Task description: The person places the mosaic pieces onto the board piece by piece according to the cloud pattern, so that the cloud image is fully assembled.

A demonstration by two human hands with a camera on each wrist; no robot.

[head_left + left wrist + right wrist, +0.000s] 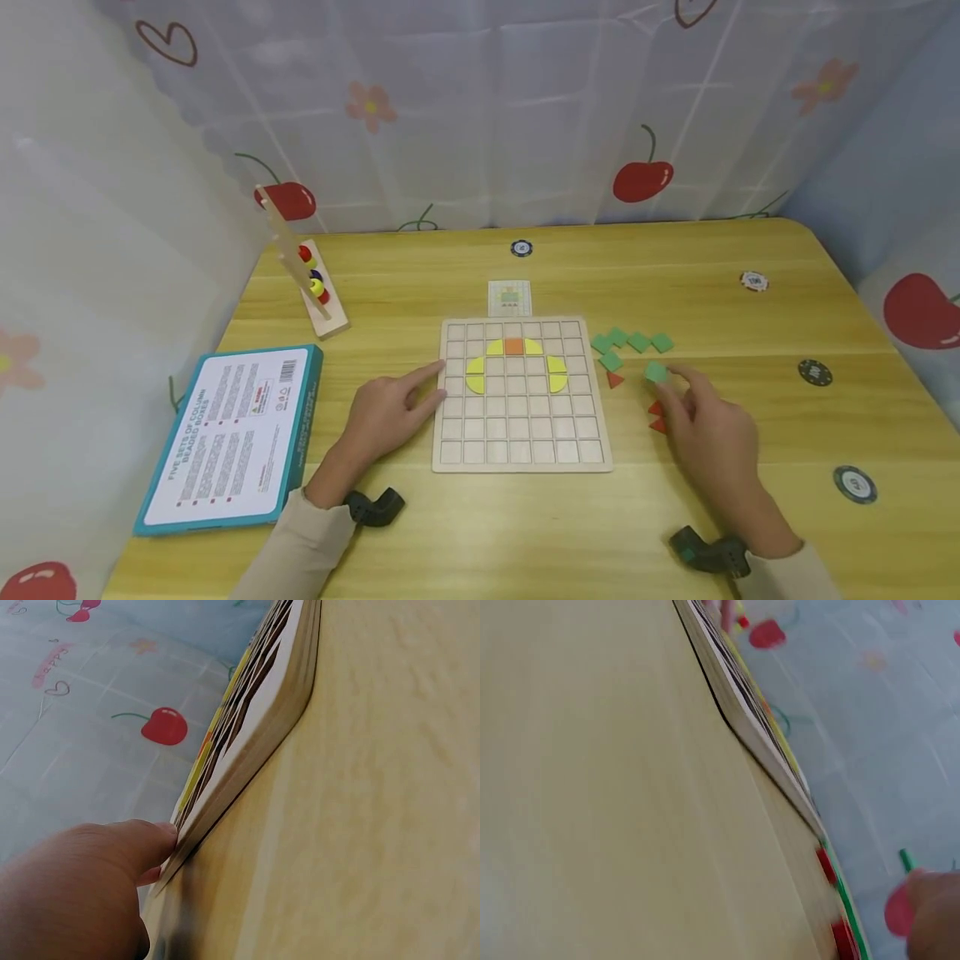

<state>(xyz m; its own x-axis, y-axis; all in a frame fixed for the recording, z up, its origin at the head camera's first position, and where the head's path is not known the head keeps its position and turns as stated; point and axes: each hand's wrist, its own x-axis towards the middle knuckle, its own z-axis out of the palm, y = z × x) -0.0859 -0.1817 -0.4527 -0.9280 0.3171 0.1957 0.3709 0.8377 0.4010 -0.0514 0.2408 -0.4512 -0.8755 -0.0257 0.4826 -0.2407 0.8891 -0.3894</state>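
Note:
A wooden grid board (519, 429) lies in the middle of the table, bearing several yellow quarter-round pieces (476, 383) and one orange square (513, 346). My left hand (386, 415) rests at its left edge, thumb and index finger extended against the rim. Right of the board, my right hand (712, 433) pinches a green square tile (656, 372) between thumb and fingertips. The right wrist view shows this tile (907, 860) edge-on, raised above the table. Several other green tiles (639, 342) lie near the board's upper right corner. Red triangles (615, 380) lie close by.
A small pattern card (509, 297) lies behind the board. At left are a teal-edged box (225, 442) and a wooden stand with posts and coloured beads (325, 312). Several poker chips (855, 484) are spread along the right side and back. A printed curtain (480, 117) hangs behind the table.

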